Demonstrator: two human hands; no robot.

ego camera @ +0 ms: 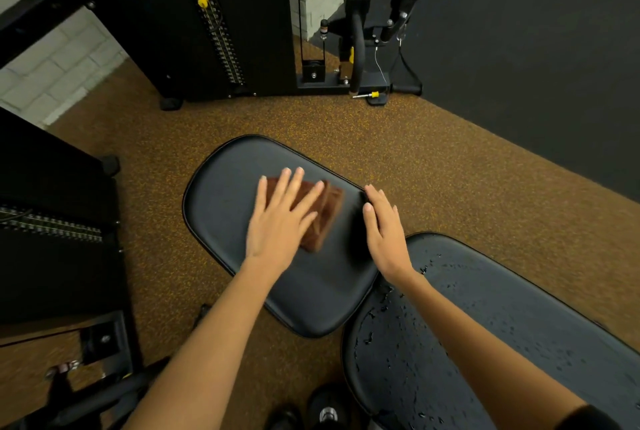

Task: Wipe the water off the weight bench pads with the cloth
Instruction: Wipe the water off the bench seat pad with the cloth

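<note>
Left hand presses flat, fingers straight, on the brown cloth atop the seat pad; right hand rests open on that pad's right edge. Best keep even pressure, overlapping strokes; beside the seat pad, the back pad is beaded with water.

Seat pad left half unobstructed

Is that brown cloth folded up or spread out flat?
Folded: the cloth shows stacked layered edges beside the left hand pressing it on the seat pad.
</note>
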